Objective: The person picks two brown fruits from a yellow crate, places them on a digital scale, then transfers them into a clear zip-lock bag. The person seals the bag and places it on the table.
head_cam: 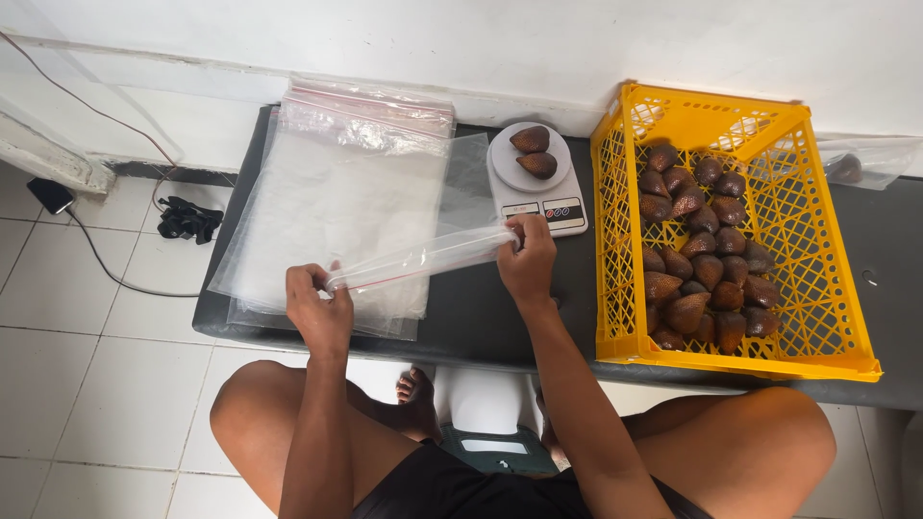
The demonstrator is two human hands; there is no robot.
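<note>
Black mat (500, 327): left hand (319, 306) and right hand (527, 258) each pinch 1 bag (423, 258) end; keep its zip edge taut, level.

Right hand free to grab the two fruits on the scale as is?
Probably not yet: the right hand is pinching one end of the clear bag, though the fruits on the scale sit just beyond it, nothing between.

White wall (481, 38), white tiled floor (77, 384), low dark table (500, 327) against the wall; black cable (106, 274) trailing over tiles, even daylight
</note>
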